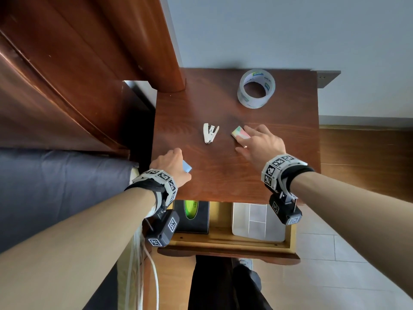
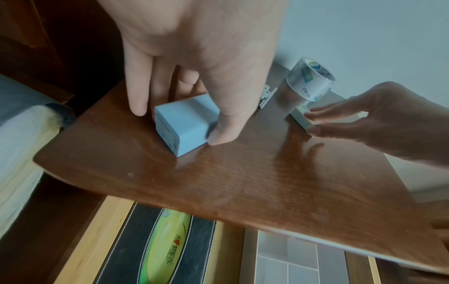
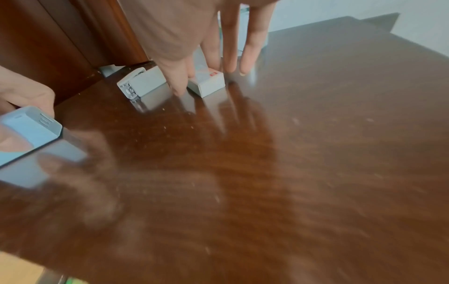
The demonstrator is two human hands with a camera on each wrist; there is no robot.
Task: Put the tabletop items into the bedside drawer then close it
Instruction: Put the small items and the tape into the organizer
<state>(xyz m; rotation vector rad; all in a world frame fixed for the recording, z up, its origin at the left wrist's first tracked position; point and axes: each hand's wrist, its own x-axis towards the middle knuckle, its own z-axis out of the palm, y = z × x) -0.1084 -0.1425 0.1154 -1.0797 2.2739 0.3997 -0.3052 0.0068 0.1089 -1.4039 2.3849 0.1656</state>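
Note:
On the wooden bedside tabletop, my left hand grips a light blue box near the front left corner, thumb on one side and fingers on the other. My right hand reaches over a small multicoloured box, with straight fingers behind it and the thumb on its near side. A white stapler lies between the two hands. A roll of clear tape stands at the back right. The drawer below the front edge is pulled open.
Inside the drawer are a black tissue box with a green top on the left and a white divided tray on the right. A bed and dark wooden headboard lie close on the left. The wall is behind.

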